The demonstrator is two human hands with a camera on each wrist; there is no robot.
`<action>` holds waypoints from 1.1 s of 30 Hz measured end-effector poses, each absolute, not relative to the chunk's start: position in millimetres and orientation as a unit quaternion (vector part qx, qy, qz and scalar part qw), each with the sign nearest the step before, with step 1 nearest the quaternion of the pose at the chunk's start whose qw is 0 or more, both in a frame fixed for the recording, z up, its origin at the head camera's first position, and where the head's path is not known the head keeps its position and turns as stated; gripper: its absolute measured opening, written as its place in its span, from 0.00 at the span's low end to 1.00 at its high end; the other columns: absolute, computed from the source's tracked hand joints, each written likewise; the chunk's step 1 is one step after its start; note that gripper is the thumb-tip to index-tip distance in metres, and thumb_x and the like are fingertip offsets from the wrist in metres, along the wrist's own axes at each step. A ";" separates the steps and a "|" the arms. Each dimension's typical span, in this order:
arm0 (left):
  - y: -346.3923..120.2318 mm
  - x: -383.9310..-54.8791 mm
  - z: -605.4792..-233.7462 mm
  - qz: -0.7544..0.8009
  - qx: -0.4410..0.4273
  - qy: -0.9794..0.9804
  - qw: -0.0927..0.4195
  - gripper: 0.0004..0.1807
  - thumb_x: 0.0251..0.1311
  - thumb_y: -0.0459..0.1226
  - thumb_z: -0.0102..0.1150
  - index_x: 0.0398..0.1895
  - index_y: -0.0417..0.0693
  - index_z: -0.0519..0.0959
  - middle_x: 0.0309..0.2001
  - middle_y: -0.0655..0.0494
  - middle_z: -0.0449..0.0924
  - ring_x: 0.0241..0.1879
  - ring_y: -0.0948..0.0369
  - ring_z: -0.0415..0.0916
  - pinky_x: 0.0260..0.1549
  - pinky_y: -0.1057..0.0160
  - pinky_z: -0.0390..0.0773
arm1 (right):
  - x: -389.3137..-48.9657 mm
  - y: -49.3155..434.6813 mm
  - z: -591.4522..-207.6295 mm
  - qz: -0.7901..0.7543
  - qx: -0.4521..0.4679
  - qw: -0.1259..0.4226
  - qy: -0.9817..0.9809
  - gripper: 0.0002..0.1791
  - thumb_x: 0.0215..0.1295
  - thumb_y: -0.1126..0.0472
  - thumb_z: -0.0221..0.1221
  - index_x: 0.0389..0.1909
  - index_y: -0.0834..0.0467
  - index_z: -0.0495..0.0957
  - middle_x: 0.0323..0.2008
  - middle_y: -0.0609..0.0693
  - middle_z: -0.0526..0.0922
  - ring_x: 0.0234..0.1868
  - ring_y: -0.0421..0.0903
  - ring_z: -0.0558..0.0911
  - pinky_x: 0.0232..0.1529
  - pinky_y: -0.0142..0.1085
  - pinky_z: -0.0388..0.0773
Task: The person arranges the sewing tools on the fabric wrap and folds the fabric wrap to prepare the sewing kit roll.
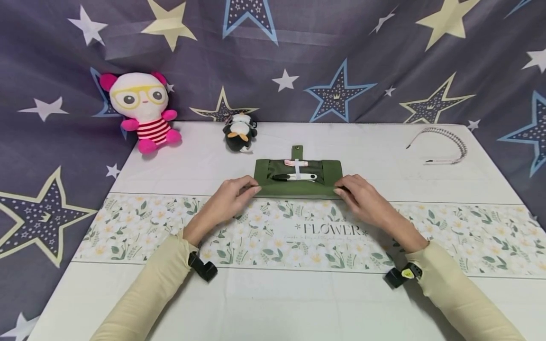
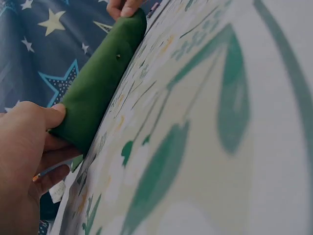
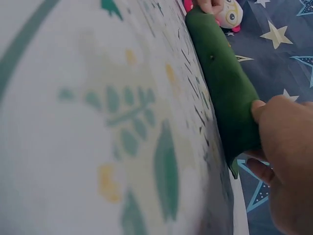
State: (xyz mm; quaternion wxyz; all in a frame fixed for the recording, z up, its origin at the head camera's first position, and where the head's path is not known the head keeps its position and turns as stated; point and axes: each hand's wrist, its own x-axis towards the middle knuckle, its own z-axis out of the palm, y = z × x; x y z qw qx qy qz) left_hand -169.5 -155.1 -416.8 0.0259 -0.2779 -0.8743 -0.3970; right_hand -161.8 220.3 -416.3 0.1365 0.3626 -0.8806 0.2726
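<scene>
A dark green fabric pouch (image 1: 294, 190) lies across the middle of the table, its near part folded over. My left hand (image 1: 233, 195) pinches its near left corner between thumb and fingers. At the near right corner, my right hand (image 1: 360, 196) pinches the cloth in the same way. On the pouch's inner face a white and black pen-like item (image 1: 298, 177) and a small pink item (image 1: 294, 163) sit under a pale strap. A snap tab (image 1: 297, 151) sticks out from the far edge. Both wrist views show the rounded green fold (image 2: 105, 81) stretched between the hands.
A panda-like plush (image 1: 147, 109) sits at the far left, and a penguin plush (image 1: 240, 132) stands nearer the middle. At the far right lies a beaded headband (image 1: 458, 142). A floral printed strip (image 1: 273, 251) crosses the white table. Behind hangs a star-patterned curtain (image 1: 273, 61).
</scene>
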 end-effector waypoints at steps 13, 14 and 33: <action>-137.8 -189.4 -414.4 -0.476 -0.149 -0.867 0.004 0.12 0.78 0.40 0.55 0.39 0.42 0.82 0.22 0.55 0.71 0.23 0.57 0.62 0.29 0.58 0.64 | -179.6 214.4 -415.3 0.407 0.240 0.072 -0.878 0.12 0.82 0.64 0.50 0.47 0.66 0.81 0.21 0.48 0.68 0.19 0.42 0.63 0.25 0.37 0.64; -137.1 -191.8 -414.7 -0.476 -0.146 -0.867 0.003 0.13 0.78 0.41 0.55 0.39 0.43 0.83 0.21 0.56 0.69 0.23 0.57 0.60 0.29 0.59 0.63 | -182.0 213.3 -415.9 0.411 0.226 0.067 -0.881 0.13 0.83 0.63 0.50 0.47 0.66 0.81 0.21 0.48 0.69 0.19 0.43 0.63 0.25 0.37 0.63; -134.7 -203.9 -415.4 -0.489 -0.129 -0.863 -0.013 0.18 0.72 0.44 0.64 0.28 0.44 0.73 0.17 0.59 0.58 0.18 0.60 0.53 0.25 0.61 0.58 | -192.9 206.2 -419.8 0.365 0.134 0.052 -0.920 0.15 0.83 0.56 0.50 0.41 0.64 0.77 0.21 0.52 0.70 0.20 0.48 0.66 0.25 0.40 0.64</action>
